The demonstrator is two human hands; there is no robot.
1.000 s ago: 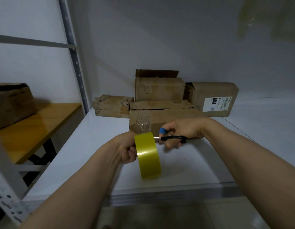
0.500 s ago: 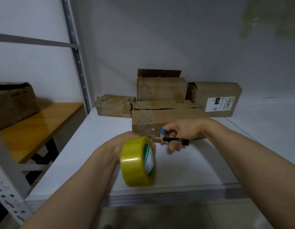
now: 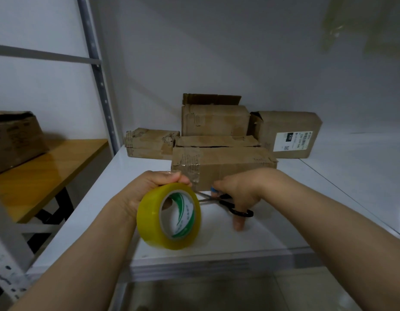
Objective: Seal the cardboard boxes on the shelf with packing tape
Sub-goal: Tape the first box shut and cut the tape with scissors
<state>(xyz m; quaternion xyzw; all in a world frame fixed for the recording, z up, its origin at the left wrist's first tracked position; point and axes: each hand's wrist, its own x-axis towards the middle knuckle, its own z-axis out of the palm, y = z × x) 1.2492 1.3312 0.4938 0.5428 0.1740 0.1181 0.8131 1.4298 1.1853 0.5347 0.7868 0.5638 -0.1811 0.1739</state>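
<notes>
Brown cardboard boxes (image 3: 221, 167) cluster toward the white shelf (image 3: 284, 221) back edge; my left hand (image 3: 147, 187) grips the yellow packing-tape roll (image 3: 149, 218) near the front edge; light, stiff, I'd hold its rim; right hand (image 3: 241, 191) holds black-handled scissors (image 3: 237, 209).

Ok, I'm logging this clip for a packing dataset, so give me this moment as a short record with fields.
left hand: grips the yellow tape roll above the shelf front
right hand: holds black-handled scissors, blades pointing at the roll
nearest box: long, dark gap between top flaps
boxes behind: three; the labelled box stands rightmost
surface: white shelf
</notes>
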